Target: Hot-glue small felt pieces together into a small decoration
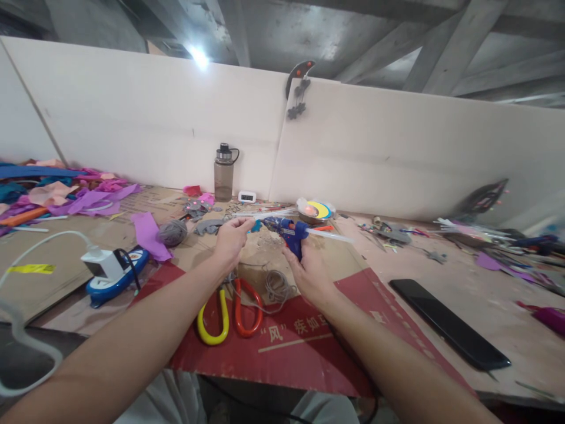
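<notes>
My right hand is wrapped round the handle of a blue hot glue gun. A translucent glue stick juts out of its back end, and its nozzle points left. Close to the nozzle, my left hand is closed in a pinch; what lies between the fingertips is too small to make out. A small bright blue bit shows beside those fingertips. Below the hands lie scissors with one yellow and one red handle. A loose coil of grey yarn rests to the right of them.
Red-and-brown cardboard covers the table before me. A power strip with a white charger and purple scraps are left; a black phone lies right. A bottle and small digital clock stand by the white partition.
</notes>
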Demonstrator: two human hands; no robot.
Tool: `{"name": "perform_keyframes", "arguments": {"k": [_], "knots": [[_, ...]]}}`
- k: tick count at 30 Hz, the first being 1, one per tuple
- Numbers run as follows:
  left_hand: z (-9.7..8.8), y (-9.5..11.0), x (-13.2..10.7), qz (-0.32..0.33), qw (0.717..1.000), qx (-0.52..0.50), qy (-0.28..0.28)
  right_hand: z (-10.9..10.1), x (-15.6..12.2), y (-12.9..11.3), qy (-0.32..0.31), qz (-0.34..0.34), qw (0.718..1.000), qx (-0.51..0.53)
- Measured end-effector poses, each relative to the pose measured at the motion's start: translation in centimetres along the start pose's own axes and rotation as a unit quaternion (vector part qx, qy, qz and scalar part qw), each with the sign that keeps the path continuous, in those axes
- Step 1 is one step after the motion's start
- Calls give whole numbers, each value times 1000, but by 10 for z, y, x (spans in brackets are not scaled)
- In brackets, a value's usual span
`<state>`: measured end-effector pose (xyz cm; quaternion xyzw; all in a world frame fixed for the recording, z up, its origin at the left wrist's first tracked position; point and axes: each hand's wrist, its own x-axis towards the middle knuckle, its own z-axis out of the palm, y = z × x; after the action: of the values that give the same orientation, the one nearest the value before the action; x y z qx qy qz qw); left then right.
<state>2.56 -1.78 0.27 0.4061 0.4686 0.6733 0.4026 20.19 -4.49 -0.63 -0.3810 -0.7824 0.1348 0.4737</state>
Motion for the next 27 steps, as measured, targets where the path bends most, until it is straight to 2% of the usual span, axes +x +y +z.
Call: {"name": "perform_keyframes", "arguments": {"k": [17,24,27], "knots": [[0,2,0,-3,1000,-10,-8,-1,1,3,14,33,999,8],[1,4,-2,-1,1000,-4,-9,-2,1,0,12,0,1000,-5],[1,3,-1,4,1000,-3,-7,-2,1,0,8,6,1000,-9]]}}
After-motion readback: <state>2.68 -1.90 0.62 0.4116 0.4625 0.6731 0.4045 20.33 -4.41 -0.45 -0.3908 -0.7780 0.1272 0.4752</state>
